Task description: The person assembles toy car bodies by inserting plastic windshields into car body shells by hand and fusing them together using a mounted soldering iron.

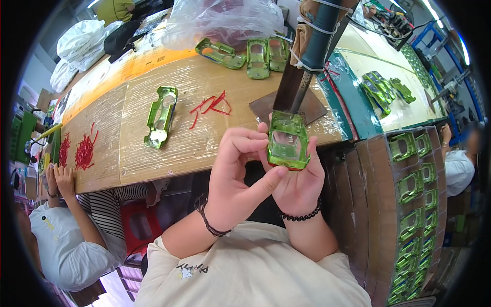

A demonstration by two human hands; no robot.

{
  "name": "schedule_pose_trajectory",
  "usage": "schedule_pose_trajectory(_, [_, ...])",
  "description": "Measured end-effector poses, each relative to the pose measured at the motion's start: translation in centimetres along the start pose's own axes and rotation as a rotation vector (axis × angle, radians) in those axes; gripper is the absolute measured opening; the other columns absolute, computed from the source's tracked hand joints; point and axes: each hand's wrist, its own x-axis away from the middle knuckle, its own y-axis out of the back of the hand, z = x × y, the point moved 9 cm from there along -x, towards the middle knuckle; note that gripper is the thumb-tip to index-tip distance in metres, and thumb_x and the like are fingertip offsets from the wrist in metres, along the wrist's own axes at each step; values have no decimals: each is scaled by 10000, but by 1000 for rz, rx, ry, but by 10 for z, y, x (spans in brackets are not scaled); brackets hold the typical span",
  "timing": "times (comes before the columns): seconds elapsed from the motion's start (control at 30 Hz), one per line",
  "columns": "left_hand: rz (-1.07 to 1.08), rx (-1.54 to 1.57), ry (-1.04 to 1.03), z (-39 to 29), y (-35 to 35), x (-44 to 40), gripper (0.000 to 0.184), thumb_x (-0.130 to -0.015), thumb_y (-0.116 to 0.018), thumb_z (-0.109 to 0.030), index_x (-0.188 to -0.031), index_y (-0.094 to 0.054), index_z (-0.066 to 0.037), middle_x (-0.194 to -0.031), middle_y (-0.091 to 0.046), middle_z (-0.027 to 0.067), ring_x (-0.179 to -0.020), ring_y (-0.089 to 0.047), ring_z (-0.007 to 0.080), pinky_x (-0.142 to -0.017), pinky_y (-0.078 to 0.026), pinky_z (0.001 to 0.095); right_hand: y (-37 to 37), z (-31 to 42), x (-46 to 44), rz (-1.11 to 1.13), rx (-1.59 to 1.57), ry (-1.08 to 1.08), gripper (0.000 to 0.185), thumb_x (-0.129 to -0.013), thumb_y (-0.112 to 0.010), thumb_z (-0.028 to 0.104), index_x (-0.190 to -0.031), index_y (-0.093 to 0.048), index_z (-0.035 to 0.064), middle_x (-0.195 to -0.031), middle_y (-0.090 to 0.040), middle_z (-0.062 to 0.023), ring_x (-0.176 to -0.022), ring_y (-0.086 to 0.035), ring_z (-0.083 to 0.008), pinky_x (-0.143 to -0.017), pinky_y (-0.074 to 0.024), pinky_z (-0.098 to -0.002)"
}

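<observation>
A green toy car body (286,147) with a clear window area is held up in front of me, just over the table's front edge. My left hand (236,176) is closed on its left side, the thumb near the lower end. My right hand (299,190) cups it from below and the right, fingers wrapped round the edge. Behind it, a dark metal post (294,89) stands on a brown plate (318,108). Left of my hands lie red strips (210,105) and another green car body (161,116).
More green car bodies (258,59) lie at the back by a clear plastic bag (225,23). A divided cardboard box (418,176) at right holds several. A red pile (84,152) sits near a co-worker's hands (64,180) at left.
</observation>
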Motion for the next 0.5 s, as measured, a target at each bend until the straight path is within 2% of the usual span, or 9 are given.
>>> schedule_pose_trajectory(0.27, [23, -185, -57, -8, 1, 4, 440, -776, -773, -28, -1118, -497, -30, -1161, -456, 126, -1110, -484, 203, -967, -408, 325, -3, -7, -2, 79, -97, -45, 603, -1019, -357, 457, -1414, -364, 0, -1402, -443, -224, -1218, -526, -321, -1001, -464, -437])
schedule_pose_trajectory(0.37, [56, -182, -88, -11, -1, 5, 426, -790, -735, 39, -1135, -492, -20, -1213, -433, 91, -1104, -469, 167, -962, -372, 305, -6, -7, -2, 90, -149, -45, 617, -1014, -368, 468, -1415, -363, -2, -1408, -434, -229, -1216, -523, -330, -998, -462, -447])
schedule_pose_trajectory(0.5, [63, -187, -89, -14, -3, 4, 424, -791, -734, 37, -1136, -495, -20, -1209, -431, 90, -1086, -465, 162, -959, -368, 307, -8, -6, -3, 125, -149, -8, 634, -1005, -389, 475, -1428, -340, 5, -1403, -430, -238, -1215, -521, -339, -996, -462, -456])
